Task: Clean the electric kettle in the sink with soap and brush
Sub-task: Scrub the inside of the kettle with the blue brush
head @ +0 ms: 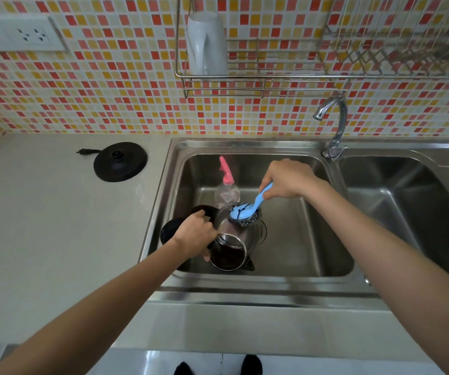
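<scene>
Steel sink [326,163] holding kettle [241,240], soap bottle [227,192], brush [247,209] on kettle

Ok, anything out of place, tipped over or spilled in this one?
Nothing spilled or damaged. The kettle lies tipped in the sink, steadied by the left hand while the right hand scrubs it with the brush. The soap bottle sits inside the basin, which is slightly unusual.

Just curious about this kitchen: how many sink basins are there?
2: the left basin, where the kettle is being scrubbed, and the right basin, partly cut off by the frame edge.
</scene>
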